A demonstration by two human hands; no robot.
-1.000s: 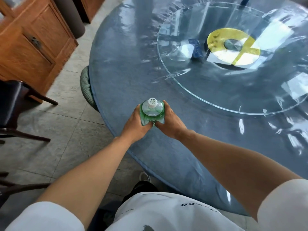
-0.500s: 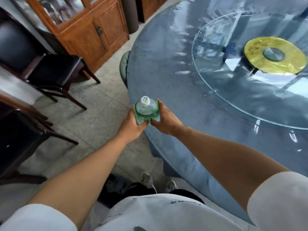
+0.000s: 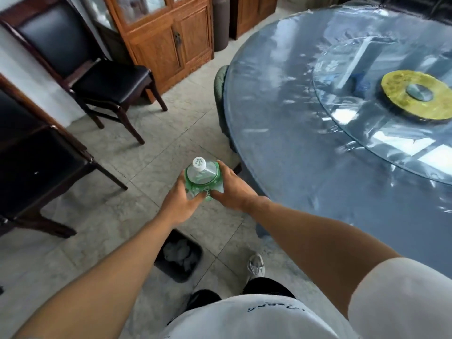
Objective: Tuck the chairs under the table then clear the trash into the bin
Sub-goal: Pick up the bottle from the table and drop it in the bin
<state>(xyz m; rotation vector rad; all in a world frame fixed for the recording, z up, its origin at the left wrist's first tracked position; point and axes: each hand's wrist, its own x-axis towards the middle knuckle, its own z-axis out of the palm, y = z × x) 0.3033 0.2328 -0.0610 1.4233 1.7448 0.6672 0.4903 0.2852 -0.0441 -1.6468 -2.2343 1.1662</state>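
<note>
Showing green markings on the white cap (image 3: 198, 163) of the green-labelled plastic bottle (image 3: 203, 178) at 12 o'clock from the frame's middle, too small and blurred for reading. Carrying a barcode-like strip and pale print on the bottle's green label (image 3: 208, 193), none of it legible. Bearing dark script-like marks on the white shirt (image 3: 269, 308) at 6 o'clock, not readable either. Showing a small reddish mark low on the wooden cabinet (image 3: 206, 58) at 12 o'clock, unreadable.
</note>
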